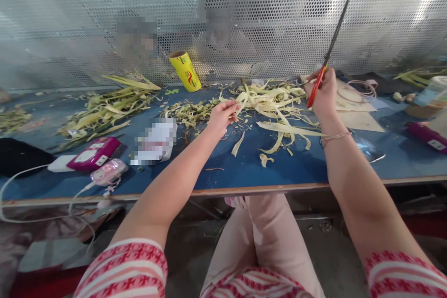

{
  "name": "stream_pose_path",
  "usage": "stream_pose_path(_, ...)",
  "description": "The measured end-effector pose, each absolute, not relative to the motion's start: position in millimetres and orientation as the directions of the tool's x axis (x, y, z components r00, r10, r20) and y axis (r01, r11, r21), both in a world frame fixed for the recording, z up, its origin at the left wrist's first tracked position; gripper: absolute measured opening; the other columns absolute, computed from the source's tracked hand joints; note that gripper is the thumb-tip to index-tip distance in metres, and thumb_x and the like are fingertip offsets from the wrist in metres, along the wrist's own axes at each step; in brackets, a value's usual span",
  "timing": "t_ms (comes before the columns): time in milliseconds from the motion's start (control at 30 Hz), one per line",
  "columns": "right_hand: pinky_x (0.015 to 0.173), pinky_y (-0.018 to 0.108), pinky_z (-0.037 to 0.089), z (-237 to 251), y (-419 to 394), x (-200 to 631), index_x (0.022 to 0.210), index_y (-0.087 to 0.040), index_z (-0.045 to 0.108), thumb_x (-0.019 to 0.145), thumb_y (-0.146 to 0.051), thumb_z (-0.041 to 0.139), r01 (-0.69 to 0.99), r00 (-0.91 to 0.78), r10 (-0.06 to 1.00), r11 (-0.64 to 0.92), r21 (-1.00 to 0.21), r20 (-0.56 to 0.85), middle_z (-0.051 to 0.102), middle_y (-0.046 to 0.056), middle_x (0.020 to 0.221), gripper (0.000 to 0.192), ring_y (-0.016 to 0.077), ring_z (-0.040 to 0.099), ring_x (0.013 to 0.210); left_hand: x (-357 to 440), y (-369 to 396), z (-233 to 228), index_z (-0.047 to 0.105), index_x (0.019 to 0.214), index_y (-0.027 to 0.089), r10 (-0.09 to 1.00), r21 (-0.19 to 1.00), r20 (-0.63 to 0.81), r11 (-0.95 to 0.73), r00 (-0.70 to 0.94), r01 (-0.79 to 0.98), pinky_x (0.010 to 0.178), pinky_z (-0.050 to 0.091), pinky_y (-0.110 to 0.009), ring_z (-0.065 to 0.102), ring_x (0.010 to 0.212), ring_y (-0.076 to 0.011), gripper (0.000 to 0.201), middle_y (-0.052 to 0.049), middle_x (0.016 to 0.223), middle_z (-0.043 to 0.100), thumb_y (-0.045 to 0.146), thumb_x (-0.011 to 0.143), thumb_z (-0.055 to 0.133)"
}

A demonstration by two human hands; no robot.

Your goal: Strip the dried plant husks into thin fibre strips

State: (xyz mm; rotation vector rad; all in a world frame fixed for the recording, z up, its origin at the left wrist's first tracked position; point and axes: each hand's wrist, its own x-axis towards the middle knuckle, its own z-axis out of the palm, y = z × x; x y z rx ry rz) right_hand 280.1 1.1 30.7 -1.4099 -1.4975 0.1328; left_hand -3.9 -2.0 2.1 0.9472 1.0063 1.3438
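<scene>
My right hand [325, 88] is closed round a pair of scissors [328, 58] with red handles; the long dark blades point up and away, clear of the table. My left hand [223, 117] is pinched at the edge of a loose heap of pale leaf strips [268, 100], and a thin pale strip [240, 106] shows at its fingertips. Curled strips [284, 130] lie between my two hands. Just left of my left hand is a pile of small green-brown clippings [190, 112]. A short cut strip [238, 144] lies in front.
A yellow tube [186, 72] leans near the perforated metal screen [265, 18]. Further left are long dried leaves [104, 104], a white packet [157, 142], a purple device [94, 152] and a cabled pink case [109, 172]. Paper sheets [361, 121] and a phone [368, 150] lie right.
</scene>
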Motion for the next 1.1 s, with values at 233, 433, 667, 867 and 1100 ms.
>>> stream_pose_path(233,0.089,0.047,0.046,20,-22,235,0.112,-0.016,0.051,0.086,-0.055,0.057,0.925,-0.201,0.829,0.336,-0.177,0.522,0.056,0.020,0.122,0.047,0.0358,0.055,0.110,-10,5,4,0.067,0.081,0.017,0.993,0.859,-0.117,0.099,-0.005,-0.502,0.055,0.048,-0.014,0.052,0.050,-0.0010,0.010,0.001,0.072,0.069,0.007,0.084,0.066)
stream_pose_path(433,0.080,0.043,0.046,3,-17,214,0.118,-0.014,0.050,0.085,-0.064,0.051,0.948,-0.259,0.876,0.312,-0.067,0.408,0.056,0.022,0.124,0.060,0.0373,0.059,0.104,-7,4,5,0.066,0.079,0.015,0.991,0.826,-0.130,0.107,-0.002,-0.553,0.052,0.047,-0.014,0.049,0.049,-0.0017,0.015,0.001,0.063,0.063,0.003,0.085,0.059)
stream_pose_path(667,0.077,0.043,0.048,1,-20,204,0.118,-0.015,0.051,0.087,-0.063,0.048,0.957,-0.227,0.881,0.281,-0.073,0.415,0.058,0.021,0.123,0.058,0.0360,0.060,0.100,-4,2,3,0.062,0.071,0.014,0.994,0.841,-0.099,0.107,0.043,-0.531,0.052,0.044,-0.016,0.047,0.049,-0.0015,0.018,0.000,0.068,0.066,0.004,0.086,0.060)
stream_pose_path(867,0.075,0.044,0.048,5,-24,204,0.116,-0.015,0.050,0.087,-0.064,0.048,0.966,-0.166,0.900,0.230,-0.117,0.404,0.058,0.020,0.120,0.057,0.0357,0.062,0.096,-4,1,4,0.068,0.080,0.015,0.994,0.834,-0.104,0.112,0.046,-0.540,0.052,0.045,-0.014,0.048,0.048,-0.0003,0.014,0.000,0.074,0.071,0.004,0.085,0.062)
stream_pose_path(1100,0.073,0.044,0.049,1,-21,206,0.115,-0.015,0.053,0.086,-0.065,0.048,0.958,-0.223,0.888,0.276,-0.077,0.402,0.059,0.020,0.120,0.058,0.0356,0.063,0.095,-2,-2,5,0.064,0.071,0.013,0.994,0.837,-0.083,0.107,0.069,-0.537,0.048,0.043,-0.014,0.047,0.044,0.0005,0.017,0.001,0.069,0.068,0.003,0.085,0.062)
